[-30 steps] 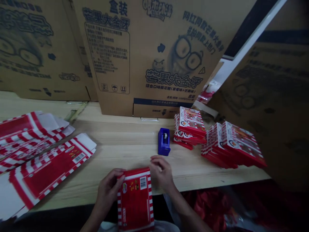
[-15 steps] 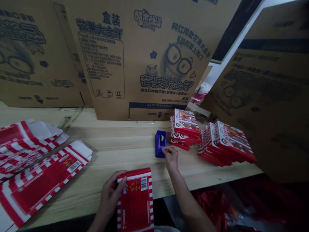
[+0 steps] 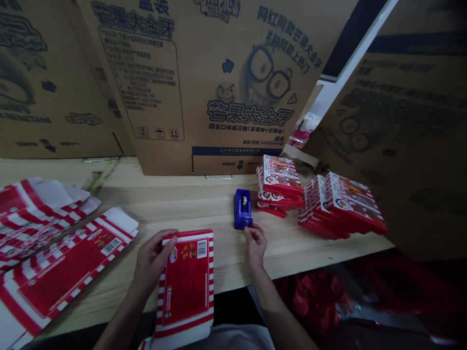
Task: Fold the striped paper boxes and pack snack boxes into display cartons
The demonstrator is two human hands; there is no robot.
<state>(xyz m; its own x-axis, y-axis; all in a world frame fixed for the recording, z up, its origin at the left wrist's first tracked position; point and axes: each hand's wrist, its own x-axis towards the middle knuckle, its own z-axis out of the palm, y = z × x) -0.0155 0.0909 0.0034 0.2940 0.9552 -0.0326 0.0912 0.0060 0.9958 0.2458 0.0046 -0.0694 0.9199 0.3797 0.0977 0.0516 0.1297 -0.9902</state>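
My left hand grips the left edge of a flat red-and-white striped carton blank, thumb on top, and the blank lies on the wooden table near its front edge. My right hand reaches forward with its fingertips against the near end of a blue tape dispenser. I cannot make out any tape strip at those fingertips. Behind the dispenser stands a stack of folded red snack boxes.
More folded red boxes lie in a tilted row at right. Flat striped blanks are piled at left. Large printed cardboard cartons stand along the table's back. Red plastic bags lie below the front edge.
The carton blank has slid forward and slightly left under my left hand, showing more of its near end. My right hand has shifted to the dispenser's near end. The dispenser has stayed put.
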